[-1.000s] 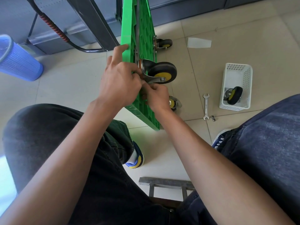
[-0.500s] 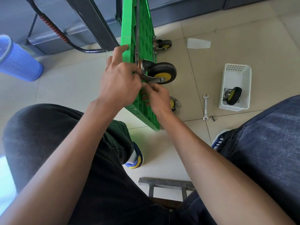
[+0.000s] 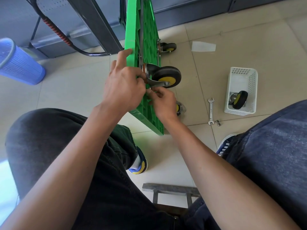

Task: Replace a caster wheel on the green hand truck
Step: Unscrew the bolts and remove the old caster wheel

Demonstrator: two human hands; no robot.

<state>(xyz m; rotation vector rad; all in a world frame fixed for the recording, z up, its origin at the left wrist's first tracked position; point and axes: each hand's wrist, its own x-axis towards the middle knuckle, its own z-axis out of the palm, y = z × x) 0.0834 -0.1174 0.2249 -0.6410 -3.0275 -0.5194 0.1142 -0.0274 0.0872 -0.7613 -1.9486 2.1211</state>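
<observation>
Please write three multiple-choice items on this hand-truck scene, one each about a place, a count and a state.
1. Where does the wrench lie?
A. in the basket
B. on the floor beside the white basket
C. in a hand

2. How many loose nuts lie by the wrench?
A. two
B. five
C. none

3. How is the green hand truck positioned?
A. flat on its wheels
B. stood on edge
C. hung up

Answers: 1 B, it rests on tile left of the basket. 2 A, a pair sits at its lower end. 3 B, its casters point sideways.
</observation>
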